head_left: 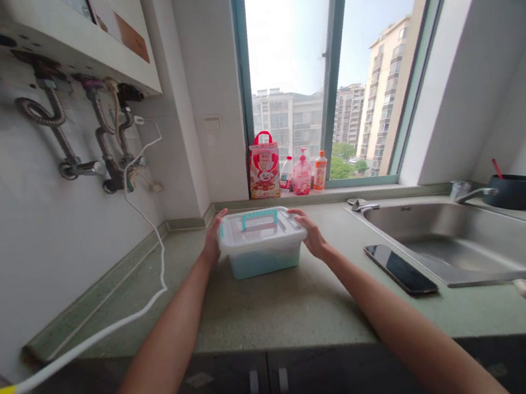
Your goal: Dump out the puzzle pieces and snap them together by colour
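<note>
Sitting straight ahead of the person, well out on the worktop (279, 301), the clear plastic box (261, 242) lies with its long axis running left to right, square across the line of the two outstretched arms. Its lid is on, with a teal handle (259, 217) lying flat along that same axis, and something pale blue shows through the lower walls. The left hand (212, 239) presses against the box's left short end, fingers curled up onto the lid edge; the right hand (309, 233) meets the right short end in the same way, fingers spread over the lid's corner. Both hands are partly open and clasp the box between them, neither closed into a fist. They lie about equally far from the box's middle, so neither arm is clearly the nearer. The box appears to rest on the worktop, though its base is hard to judge. A white cable (142, 209) trails down the wall to the left, apart from the box. To the right, a dark phone (400, 268) lies flat just beside the sink (454, 240), clear of the right forearm. Bottles (302, 174) stand on the window sill beyond.
</note>
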Demonstrator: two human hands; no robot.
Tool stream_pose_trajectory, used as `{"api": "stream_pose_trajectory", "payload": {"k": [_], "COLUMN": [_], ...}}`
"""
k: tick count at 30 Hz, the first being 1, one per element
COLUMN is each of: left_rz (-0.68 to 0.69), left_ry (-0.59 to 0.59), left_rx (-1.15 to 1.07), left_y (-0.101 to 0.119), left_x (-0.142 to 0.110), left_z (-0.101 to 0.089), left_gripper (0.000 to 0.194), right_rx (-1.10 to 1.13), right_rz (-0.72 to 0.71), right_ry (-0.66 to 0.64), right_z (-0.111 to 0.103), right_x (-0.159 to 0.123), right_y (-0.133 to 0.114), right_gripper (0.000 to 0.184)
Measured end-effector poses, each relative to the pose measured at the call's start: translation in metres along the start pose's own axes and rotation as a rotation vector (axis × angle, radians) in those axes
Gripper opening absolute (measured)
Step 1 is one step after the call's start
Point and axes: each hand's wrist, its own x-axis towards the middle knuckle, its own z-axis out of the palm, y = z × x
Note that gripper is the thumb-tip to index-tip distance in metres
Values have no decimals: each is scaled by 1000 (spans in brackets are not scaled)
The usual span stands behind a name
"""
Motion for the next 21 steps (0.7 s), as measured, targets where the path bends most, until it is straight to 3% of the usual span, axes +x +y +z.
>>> {"api": "stream_pose_trajectory", "payload": {"k": [4, 12, 18, 21], "left_rz": [-78, -79, -76, -85], "left_ry": [-89, -126, -116, -120], "left_rx": [-88, -91, -99, -105], "left_y": [8, 10, 8, 8], "left_x": [-12, -12, -11, -11], "left_z": [11, 9, 10, 10], "left_gripper": [72, 65, 64, 64], "right_rx": [0, -94, -222, -194], "right_rz": [6, -47, -181, -181], "right_ry": [-11, 31, 191, 181], "right_z": [6, 2, -4, -7], "right_x": [-5, -5, -3, -1], "right_y": [-6, -17, -10, -7], "right_gripper": [51, 34, 29, 30]}}
